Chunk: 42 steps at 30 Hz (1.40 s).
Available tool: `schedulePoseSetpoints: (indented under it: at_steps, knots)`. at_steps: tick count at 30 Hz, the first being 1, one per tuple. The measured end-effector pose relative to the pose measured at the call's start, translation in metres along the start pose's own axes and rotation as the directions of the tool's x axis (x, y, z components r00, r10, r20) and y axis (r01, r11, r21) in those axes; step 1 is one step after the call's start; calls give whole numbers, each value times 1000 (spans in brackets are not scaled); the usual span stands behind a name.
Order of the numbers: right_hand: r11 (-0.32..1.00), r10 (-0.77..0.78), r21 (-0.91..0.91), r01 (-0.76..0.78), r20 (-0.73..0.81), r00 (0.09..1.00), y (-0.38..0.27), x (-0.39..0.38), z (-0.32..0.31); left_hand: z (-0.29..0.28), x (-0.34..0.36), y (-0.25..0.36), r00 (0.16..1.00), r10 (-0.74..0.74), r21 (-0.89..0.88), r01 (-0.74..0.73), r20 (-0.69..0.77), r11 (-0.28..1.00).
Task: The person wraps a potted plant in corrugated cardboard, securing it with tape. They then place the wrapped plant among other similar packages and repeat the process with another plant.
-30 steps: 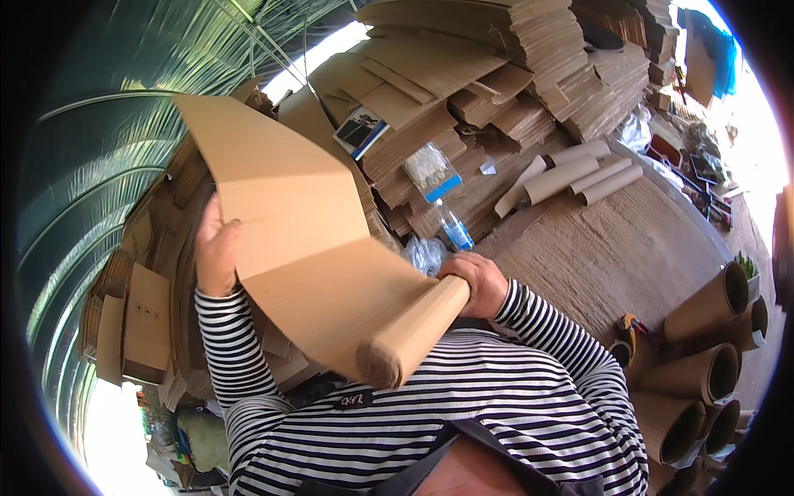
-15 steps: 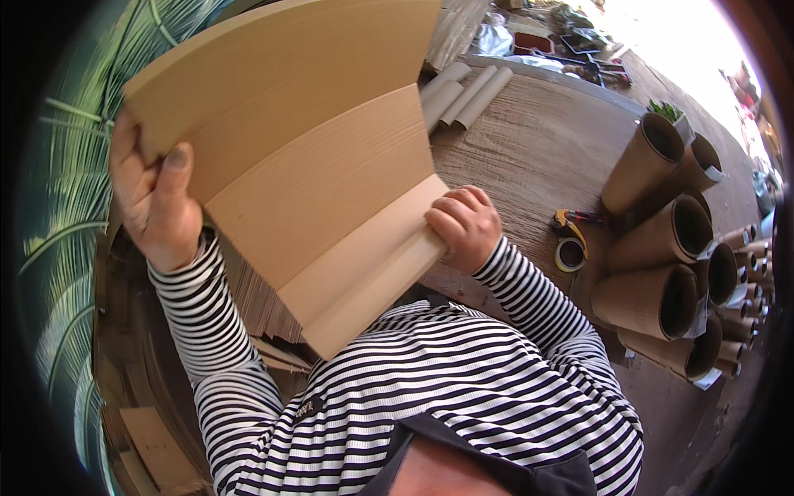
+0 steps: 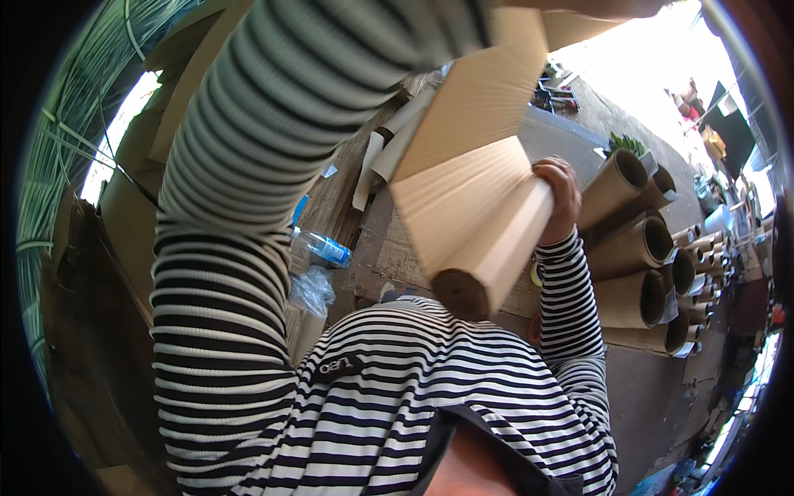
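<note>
A brown cardboard sheet [image 3: 475, 112] stretches up in front of my chest, its near side curled into a tight roll [image 3: 517, 248] whose round end faces me. My right hand [image 3: 564, 194] wraps around the far right end of that roll. High across the picture reaches my left arm in a striped sleeve. Only a blurred strip of my left hand [image 3: 608, 7] shows at the top edge, beside the sheet's upper part; its fingers are cut off from view.
Several wide cardboard tubes [image 3: 619, 186] stand on the right, with narrower ones beyond and a green plant [image 3: 624, 145] behind. A plastic bottle [image 3: 324, 247] and a crumpled clear bag [image 3: 311, 291] lie left of the sheet, near pale tubes [image 3: 405, 136]. Large cardboard pieces [image 3: 132, 165] lean at far left.
My left arm has swung up and across to the right, over the sheet. The near side of the cardboard is now rolled up, and my right hand has moved right with it.
</note>
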State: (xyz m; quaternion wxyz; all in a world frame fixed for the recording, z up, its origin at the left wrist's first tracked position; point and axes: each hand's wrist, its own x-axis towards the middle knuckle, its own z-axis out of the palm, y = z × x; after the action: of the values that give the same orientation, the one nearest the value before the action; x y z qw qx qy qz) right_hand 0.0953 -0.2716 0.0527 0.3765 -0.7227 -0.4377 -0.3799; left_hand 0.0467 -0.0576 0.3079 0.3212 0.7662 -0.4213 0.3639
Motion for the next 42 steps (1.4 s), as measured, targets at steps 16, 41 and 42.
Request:
schedulePoseSetpoints:
  at_steps: [16,41,42]
  knots:
    - [993,-89,-91,72,-197,976,20,128,-7,-68,44,-35,998,34,-51,-37,-48,998]
    - [653,364,-744,140,471,803,89,-76,157,-31,-299,-262,855,-482,226,516,-192,826]
    - [687,563,-726,34,562,606,82,-128,151,0,-349,-267,761,-626,7,636,-171,772]
